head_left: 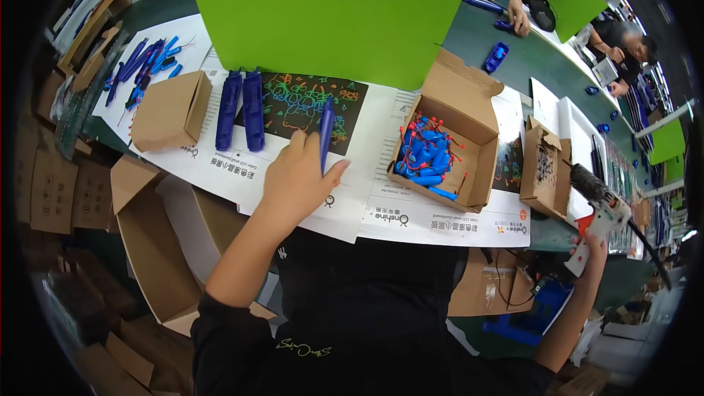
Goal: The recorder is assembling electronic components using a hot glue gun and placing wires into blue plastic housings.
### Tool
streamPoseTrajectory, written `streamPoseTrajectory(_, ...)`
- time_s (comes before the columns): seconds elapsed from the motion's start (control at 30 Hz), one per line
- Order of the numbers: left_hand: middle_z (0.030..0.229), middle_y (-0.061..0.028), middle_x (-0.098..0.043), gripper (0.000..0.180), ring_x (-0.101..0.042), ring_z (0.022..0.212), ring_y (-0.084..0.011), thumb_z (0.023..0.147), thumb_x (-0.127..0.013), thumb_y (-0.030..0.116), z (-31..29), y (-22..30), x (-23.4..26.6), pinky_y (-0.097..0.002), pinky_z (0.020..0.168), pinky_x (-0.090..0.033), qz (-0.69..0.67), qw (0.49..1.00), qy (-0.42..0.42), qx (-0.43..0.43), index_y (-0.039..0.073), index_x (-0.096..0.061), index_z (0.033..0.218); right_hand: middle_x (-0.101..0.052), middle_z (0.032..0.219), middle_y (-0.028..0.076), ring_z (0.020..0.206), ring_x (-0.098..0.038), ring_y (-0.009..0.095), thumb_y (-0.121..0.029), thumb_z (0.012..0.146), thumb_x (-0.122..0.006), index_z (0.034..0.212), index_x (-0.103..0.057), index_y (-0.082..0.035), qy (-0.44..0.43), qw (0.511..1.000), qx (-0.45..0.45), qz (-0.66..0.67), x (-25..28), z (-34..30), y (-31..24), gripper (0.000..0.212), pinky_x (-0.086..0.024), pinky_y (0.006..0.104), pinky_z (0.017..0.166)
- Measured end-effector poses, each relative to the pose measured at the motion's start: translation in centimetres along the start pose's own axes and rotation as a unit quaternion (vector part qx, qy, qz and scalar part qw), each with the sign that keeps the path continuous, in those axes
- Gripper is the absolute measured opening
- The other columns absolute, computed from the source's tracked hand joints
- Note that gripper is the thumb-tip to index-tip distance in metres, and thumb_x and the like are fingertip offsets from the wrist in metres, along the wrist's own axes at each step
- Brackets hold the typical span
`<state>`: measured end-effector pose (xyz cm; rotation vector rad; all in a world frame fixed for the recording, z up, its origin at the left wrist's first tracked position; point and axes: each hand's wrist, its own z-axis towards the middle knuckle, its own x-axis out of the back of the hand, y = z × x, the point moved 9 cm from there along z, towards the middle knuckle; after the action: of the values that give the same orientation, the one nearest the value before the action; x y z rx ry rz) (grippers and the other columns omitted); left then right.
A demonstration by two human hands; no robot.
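Observation:
My left hand (pixel 302 180) is closed around a long dark-blue plastic casing (pixel 326 132), held upright over the white printed sheets. Just beyond it lies a black card with a coloured line drawing (pixel 282 114). Two dark-blue casing halves (pixel 240 111) lie side by side to its left. Far to the right, my right hand (pixel 589 253) grips a white pistol-shaped tool (pixel 607 221) with a red trigger and a black front part. A black cable runs from the tool. Between my hands stands an open cardboard box (pixel 478 169) of blue cylindrical cells (pixel 427 152) with red-tipped wires.
A small carton (pixel 176 114) stands at the left, before loose blue parts (pixel 150 62). A green partition (pixel 330 15) rises behind the sheets. Near the tool sits a small box (pixel 541 194) with tiny dark pieces. Another person's hand (pixel 518 18) touches a blue part at the far right.

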<state>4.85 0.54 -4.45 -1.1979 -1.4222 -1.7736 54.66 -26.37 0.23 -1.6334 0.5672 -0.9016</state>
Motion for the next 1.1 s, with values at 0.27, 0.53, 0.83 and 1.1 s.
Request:
streamPoseTrajectory(0.27,0.097,-0.0147,-0.050,0.052,-0.052,0.089,-0.0307,0.073,-0.059,0.001,-0.3,1.4,-0.2,-0.0402,0.077,-0.044,0.094,0.982,0.091,-0.138,0.002,-0.048,0.124,-0.058,0.099,0.014,0.055,-0.049,0.015,-0.010,0.075,-0.053,0.115,-0.044,0.001,-0.096,0.970,-0.126,0.184,-4.3,-1.9,1.1,0.042,-0.044,0.0263,0.046)
streamPoseTrajectory(0.53,0.080,-0.0137,-0.056,0.041,-0.055,0.071,-0.0313,0.076,-0.061,0.004,0.9,-1.8,2.5,-0.0361,0.064,-0.044,-0.094,0.986,0.136,-0.027,-0.001,-0.052,0.116,-0.040,0.132,0.026,0.124,-0.041,0.035,-0.004,0.072,-0.049,0.132,-0.033,0.003,-0.102,0.967,-0.019,0.233,-2.8,-0.3,-1.7,0.062,-0.039,0.0420,0.101)
streamPoseTrajectory(0.83,0.083,-0.0054,-0.055,0.044,-0.057,0.073,-0.0151,0.099,-0.028,0.038,-1.2,1.6,-6.2,-0.0289,0.062,-0.049,-0.800,0.572,-0.090,0.157,0.006,-0.043,0.125,-0.045,0.115,0.021,0.118,-0.041,0.037,-0.001,0.073,-0.053,0.125,-0.033,0.009,-0.207,0.942,0.168,0.205,-7.8,-4.3,-8.7,0.057,-0.024,0.0492,0.109)
streamPoseTrajectory(1.1,0.099,-0.0098,-0.054,0.038,-0.059,0.090,-0.0217,0.097,-0.037,0.028,-3.6,4.5,-7.8,-0.0412,0.079,-0.052,-0.844,0.498,-0.152,0.134,0.009,-0.036,0.130,-0.049,0.100,0.018,0.100,-0.050,0.030,-0.012,0.074,-0.059,0.114,-0.043,0.006,-0.338,0.925,0.140,0.097,-16.5,-11.4,-10.5,0.046,-0.040,0.0480,0.093)
